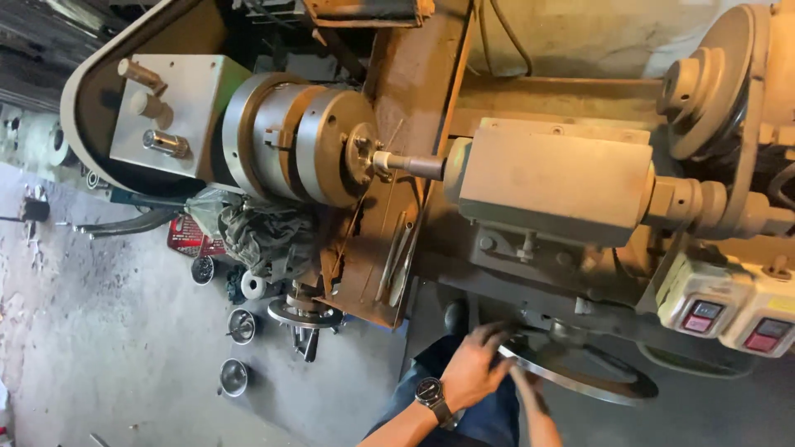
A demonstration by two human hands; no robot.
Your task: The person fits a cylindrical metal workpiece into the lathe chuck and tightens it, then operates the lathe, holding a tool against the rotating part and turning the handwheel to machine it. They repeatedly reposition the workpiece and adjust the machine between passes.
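My left hand (474, 366), with a dark wristwatch on its wrist, grips the rim of a large metal handwheel (596, 382) at the lower front of an old lathe-like machine. My right hand (527, 382) lies against the same rim just beside it. Its fingers are mostly hidden behind the wheel, so its grip is unclear. Above, a round chuck (331, 149) holds a short steel shaft (411, 165) that runs into a boxy beige housing (555, 178).
Two switch boxes with red buttons (722, 305) sit right of the wheel. A stepped pulley (702, 83) stands at the upper right. A dirty rag (265, 233) hangs under the chuck. Small metal bowls (241, 325) and parts lie on the concrete floor (108, 331).
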